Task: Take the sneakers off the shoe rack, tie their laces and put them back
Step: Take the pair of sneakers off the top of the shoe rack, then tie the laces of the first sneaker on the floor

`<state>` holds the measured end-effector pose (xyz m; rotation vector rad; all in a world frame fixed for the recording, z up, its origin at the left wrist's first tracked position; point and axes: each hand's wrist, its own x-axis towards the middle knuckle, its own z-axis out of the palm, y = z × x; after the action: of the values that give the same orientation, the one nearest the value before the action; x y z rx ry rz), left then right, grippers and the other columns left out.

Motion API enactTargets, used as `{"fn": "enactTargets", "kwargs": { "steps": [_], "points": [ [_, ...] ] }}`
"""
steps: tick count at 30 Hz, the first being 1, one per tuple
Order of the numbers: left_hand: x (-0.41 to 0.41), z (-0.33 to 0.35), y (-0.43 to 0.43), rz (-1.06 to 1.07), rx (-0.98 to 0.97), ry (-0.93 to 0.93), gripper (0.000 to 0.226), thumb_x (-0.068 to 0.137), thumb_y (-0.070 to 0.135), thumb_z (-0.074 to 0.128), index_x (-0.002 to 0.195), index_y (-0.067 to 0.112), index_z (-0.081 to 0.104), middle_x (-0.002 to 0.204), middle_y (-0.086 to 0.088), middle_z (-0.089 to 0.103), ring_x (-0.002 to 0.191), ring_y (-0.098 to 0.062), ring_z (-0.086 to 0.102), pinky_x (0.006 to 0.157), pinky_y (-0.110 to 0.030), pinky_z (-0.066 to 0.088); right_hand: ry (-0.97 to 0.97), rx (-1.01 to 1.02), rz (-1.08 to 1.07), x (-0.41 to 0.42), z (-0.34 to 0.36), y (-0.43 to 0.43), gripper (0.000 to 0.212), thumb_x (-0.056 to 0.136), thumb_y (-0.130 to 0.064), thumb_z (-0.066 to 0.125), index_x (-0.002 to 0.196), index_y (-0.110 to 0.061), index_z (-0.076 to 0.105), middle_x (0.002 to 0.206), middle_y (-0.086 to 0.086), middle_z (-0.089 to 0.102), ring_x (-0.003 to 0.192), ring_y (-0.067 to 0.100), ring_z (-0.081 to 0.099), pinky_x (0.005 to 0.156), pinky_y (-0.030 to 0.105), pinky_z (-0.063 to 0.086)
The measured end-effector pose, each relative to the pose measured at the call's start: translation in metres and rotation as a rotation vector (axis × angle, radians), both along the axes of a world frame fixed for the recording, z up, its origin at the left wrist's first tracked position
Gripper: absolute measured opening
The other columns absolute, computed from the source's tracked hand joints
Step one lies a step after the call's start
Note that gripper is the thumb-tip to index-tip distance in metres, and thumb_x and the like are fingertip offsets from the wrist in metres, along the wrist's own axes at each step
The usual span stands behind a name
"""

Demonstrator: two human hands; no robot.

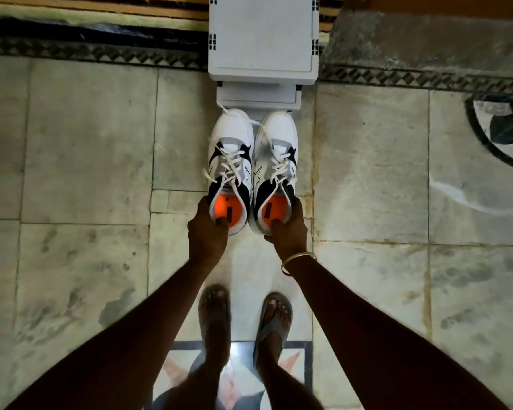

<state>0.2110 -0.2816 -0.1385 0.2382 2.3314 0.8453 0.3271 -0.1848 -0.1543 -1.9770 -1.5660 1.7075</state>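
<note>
Two white sneakers with black and grey panels and orange insoles hang side by side in front of the white shoe rack [262,39]. My left hand [208,229] grips the heel of the left sneaker [231,149], thumb inside the opening. My right hand [289,229] grips the heel of the right sneaker [276,149] the same way. The white laces on both sneakers are loose and untied, with ends trailing over the toes. The toes point toward the rack's lower shelves [258,96].
Pale stone floor tiles [86,143] spread to both sides. My feet in sandals [243,321] stand just behind the sneakers. A striped mat [101,7] lies at the top left, a dark stone step [427,42] at the top right, a fan's reflection [501,128] at the right edge.
</note>
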Motion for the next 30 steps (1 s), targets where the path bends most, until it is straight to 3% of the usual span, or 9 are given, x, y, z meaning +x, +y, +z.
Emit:
{"fn": "enactTargets", "kwargs": {
  "steps": [3,7,10,15,19,22,26,28,30],
  "points": [
    [0.01,-0.048,-0.003,0.005,0.015,-0.029,0.049,0.081,0.019,0.056,0.129,0.021,0.054,0.11,-0.012,0.07,0.091,-0.037,0.07,0.074,-0.052,0.061,0.013,0.014,0.007,0.013,-0.045,0.002,0.066,0.078,-0.013,0.057,0.137,-0.039,0.04,0.095,-0.007,0.06,0.092,0.034,0.066,0.073,0.055,0.06],
    [0.012,-0.124,0.0,0.001,0.025,-0.06,0.045,0.083,0.014,0.057,0.128,0.018,0.056,0.11,-0.016,0.069,0.088,-0.038,0.07,0.068,-0.05,0.062,-0.002,0.008,-0.004,0.017,-0.114,0.007,0.062,0.084,-0.008,0.054,0.139,-0.032,0.041,0.098,0.004,0.058,0.066,0.016,0.061,0.062,0.052,0.062],
    [0.007,-0.177,-0.001,-0.001,0.047,-0.088,0.044,0.087,0.009,0.058,0.13,0.012,0.055,0.114,-0.018,0.066,0.089,-0.038,0.069,0.063,-0.049,0.063,0.013,0.018,-0.002,0.014,-0.163,0.007,0.059,0.086,-0.008,0.052,0.141,-0.026,0.04,0.101,0.007,0.057,0.065,0.018,0.06,0.06,0.053,0.062],
    [-0.005,-0.255,0.0,-0.004,0.038,-0.086,0.051,0.075,0.021,0.055,0.126,0.014,0.059,0.113,-0.016,0.068,0.095,-0.038,0.069,0.076,-0.053,0.06,0.029,-0.011,-0.023,0.004,-0.234,0.012,0.043,0.085,-0.009,0.052,0.128,-0.011,0.045,0.11,0.015,0.057,0.085,0.041,0.066,0.06,0.056,0.061],
    [-0.019,-0.292,0.011,-0.054,0.04,-0.033,0.057,0.066,0.034,0.052,0.119,0.012,0.06,0.111,-0.017,0.067,0.093,-0.039,0.069,0.075,-0.053,0.06,0.022,0.109,0.061,-0.007,-0.279,0.023,0.046,0.077,-0.019,0.057,0.12,-0.008,0.043,0.104,0.01,0.057,0.097,0.043,0.066,0.076,0.058,0.059],
    [-0.034,-0.286,0.032,-0.142,-0.025,-0.052,0.056,0.071,0.033,0.06,0.118,0.005,0.051,0.114,-0.021,0.062,0.092,-0.044,0.068,0.072,-0.054,0.06,0.008,0.173,0.117,-0.018,-0.286,0.037,0.048,0.079,-0.02,0.061,0.12,-0.004,0.042,0.115,0.018,0.059,0.106,0.043,0.061,0.087,0.055,0.055],
    [-0.052,-0.289,0.052,-0.322,-0.096,-0.04,0.063,0.077,0.03,0.072,0.126,0.004,0.042,0.12,-0.02,0.059,0.099,-0.043,0.067,0.077,-0.046,0.059,-0.068,0.225,0.194,-0.025,-0.292,0.054,0.08,0.073,-0.038,0.069,0.134,-0.003,0.032,0.134,0.025,0.044,0.124,0.047,0.048,0.096,0.057,0.049],
    [-0.066,-0.284,0.059,-0.398,-0.145,0.019,0.062,0.082,0.026,0.072,0.13,0.003,0.04,0.124,-0.023,0.058,0.106,-0.042,0.065,0.077,-0.043,0.055,-0.159,0.241,0.343,-0.028,-0.287,0.063,0.1,0.074,-0.041,0.073,0.148,-0.004,0.018,0.146,0.026,0.03,0.135,0.047,0.037,0.107,0.054,0.042],
    [-0.073,-0.279,0.063,-0.461,-0.172,0.116,0.061,0.084,0.025,0.07,0.13,-0.001,0.039,0.121,-0.023,0.059,0.104,-0.042,0.065,0.068,-0.04,0.053,-0.248,0.345,0.523,-0.022,-0.277,0.067,0.112,0.077,-0.045,0.071,0.155,-0.008,0.0,0.158,0.026,0.01,0.145,0.047,0.02,0.117,0.05,0.029]
  ]
}}
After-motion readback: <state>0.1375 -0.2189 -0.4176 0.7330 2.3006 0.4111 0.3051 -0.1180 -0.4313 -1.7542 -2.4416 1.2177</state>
